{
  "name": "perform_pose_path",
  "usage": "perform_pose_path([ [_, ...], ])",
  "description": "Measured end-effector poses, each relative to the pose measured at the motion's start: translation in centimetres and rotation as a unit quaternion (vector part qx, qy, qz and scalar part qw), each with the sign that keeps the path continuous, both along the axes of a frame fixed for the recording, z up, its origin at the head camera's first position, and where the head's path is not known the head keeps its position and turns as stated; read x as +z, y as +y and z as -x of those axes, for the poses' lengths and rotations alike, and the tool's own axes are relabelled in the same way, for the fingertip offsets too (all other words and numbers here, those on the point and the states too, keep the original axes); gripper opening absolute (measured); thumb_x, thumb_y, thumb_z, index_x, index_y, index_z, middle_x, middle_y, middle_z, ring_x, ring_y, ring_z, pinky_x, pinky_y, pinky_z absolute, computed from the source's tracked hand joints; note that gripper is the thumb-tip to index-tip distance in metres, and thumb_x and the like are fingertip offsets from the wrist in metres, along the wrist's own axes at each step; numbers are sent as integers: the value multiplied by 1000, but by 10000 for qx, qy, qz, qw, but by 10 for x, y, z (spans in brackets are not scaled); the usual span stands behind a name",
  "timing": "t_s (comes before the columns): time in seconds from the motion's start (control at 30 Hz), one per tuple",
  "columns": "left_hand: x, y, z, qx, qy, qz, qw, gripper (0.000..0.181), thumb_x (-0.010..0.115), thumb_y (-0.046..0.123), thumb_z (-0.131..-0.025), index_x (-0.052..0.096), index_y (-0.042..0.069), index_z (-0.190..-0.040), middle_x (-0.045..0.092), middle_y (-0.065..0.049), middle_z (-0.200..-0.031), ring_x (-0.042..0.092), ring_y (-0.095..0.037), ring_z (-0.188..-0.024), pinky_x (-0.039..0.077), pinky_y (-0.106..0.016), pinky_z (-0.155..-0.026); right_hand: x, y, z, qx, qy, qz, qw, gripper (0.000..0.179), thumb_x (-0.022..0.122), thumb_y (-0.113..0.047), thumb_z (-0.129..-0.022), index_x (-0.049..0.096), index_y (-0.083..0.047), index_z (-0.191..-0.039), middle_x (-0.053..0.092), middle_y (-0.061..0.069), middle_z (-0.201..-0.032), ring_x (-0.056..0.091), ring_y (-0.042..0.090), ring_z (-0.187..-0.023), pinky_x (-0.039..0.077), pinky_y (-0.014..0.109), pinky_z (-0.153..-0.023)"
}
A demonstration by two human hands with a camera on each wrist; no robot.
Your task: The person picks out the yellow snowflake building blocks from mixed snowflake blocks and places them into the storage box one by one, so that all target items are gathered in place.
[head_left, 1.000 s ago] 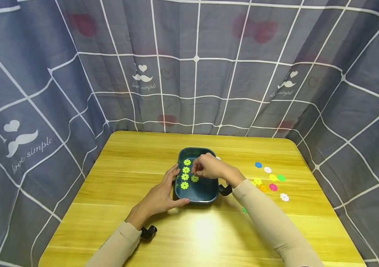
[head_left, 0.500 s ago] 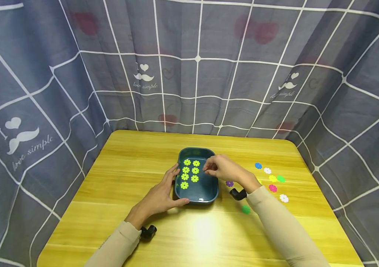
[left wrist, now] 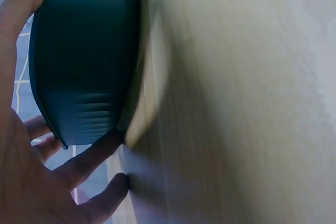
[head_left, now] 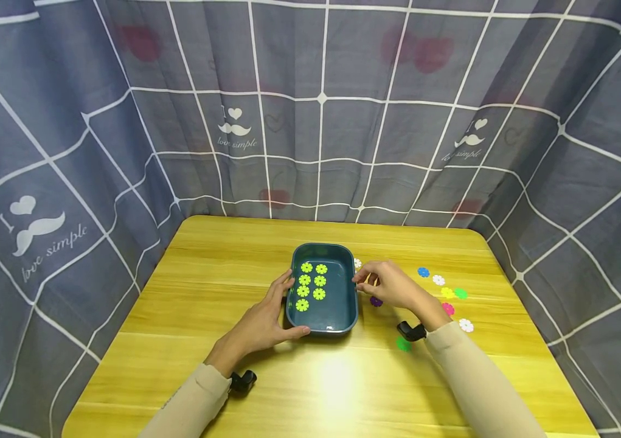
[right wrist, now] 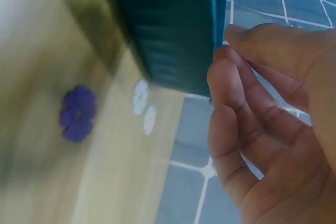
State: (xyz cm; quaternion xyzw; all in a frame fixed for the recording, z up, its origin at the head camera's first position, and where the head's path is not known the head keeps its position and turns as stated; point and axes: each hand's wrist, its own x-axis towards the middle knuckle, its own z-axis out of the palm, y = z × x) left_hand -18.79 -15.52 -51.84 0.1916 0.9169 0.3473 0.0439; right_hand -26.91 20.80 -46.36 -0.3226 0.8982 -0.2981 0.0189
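A dark teal tray (head_left: 337,313) sits on the wooden table, with several yellow-green flower-shaped discs (head_left: 319,281) lying flat in two columns in its left half. My left hand (head_left: 263,322) holds the tray at its left side, thumb on the near rim and fingers spread along the wall; in the left wrist view the thumb (left wrist: 23,3) lies on the rim. At the right rim is my right hand (head_left: 392,285), fingers loosely bent, with no disc showing between thumb and fingertips. The right wrist view has those fingertips (right wrist: 226,77) right beside the tray wall (right wrist: 168,30).
Right of the tray lie a purple disc (head_left: 376,302), a white disc (head_left: 357,263) and a green disc (head_left: 404,345). Farther right are several more, among them a blue disc (head_left: 423,272) and a magenta disc (head_left: 448,309). A grey checked curtain (head_left: 288,121) surrounds the table (head_left: 222,274).
My right hand has drawn back rightward from inside the tray to its right rim, uncovering the second column of discs. The left hand and tray have stayed put.
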Motion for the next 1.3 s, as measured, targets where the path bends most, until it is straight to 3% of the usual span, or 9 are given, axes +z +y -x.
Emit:
perform_pose_path([
  [0.3, -1, -1, 0, 6, 43, 34, 10000, 133, 91, 75, -91, 21, 16, -187, 10, 8, -198, 76, -40, -135, 66, -64, -108, -14, 28, -8, -412, 4, -4, 9992, 16, 87, -7, -104, 87, -4, -120, 88, 10, -117, 74, 13, -87, 63, 29, -79],
  [0.5, -1, 0, 1, 37, 69, 23, 10000, 134, 93, 72, -91, 19, 17, -188, 13, 10, -197, 72, -42, -146, 64, -67, -111, -20, 47, -12, -633, -175, 187, 9977, 19, 85, -2, -104, 85, -2, -123, 86, 17, -123, 73, 15, -88, 59, 24, -77],
  [0.93, 1, 2, -1, 25, 76, 67, 9999, 136, 93, 71, -91, 16, 17, -188, 17, 5, -197, 77, -42, -136, 66, -64, -106, -34, 82, -22, -1172, -39, 118, 9930, 25, 89, -9, -104, 85, -4, -128, 84, 15, -126, 68, 9, -89, 55, 26, -76],
  [1.07, 1, 1, 0, 32, 86, 59, 9999, 135, 93, 72, -91, 17, 16, -188, 15, 6, -197, 78, -41, -134, 67, -62, -107, -35, 93, -25, -1373, -135, -59, 9904, 30, 90, -13, -104, 84, -6, -133, 84, 10, -123, 66, 8, -90, 51, 35, -89],
  [1.17, 0, 1, 0, 43, 106, 66, 9999, 134, 93, 70, -91, 17, 16, -188, 16, 6, -197, 78, -41, -133, 67, -62, -106, -36, 101, -26, -1470, -150, -163, 9889, 33, 91, -15, -104, 83, -7, -135, 82, 7, -116, 64, 9, -88, 49, 40, -91],
  [1.3, -1, 2, 1, 55, 125, 49, 9999, 135, 95, 67, -91, 15, 17, -188, 24, 1, -195, 78, -42, -133, 67, -64, -105, -40, 112, -28, -1483, -171, -246, 9885, 36, 93, -17, -102, 83, -6, -135, 80, 6, -110, 59, 7, -82, 58, 41, -85],
])
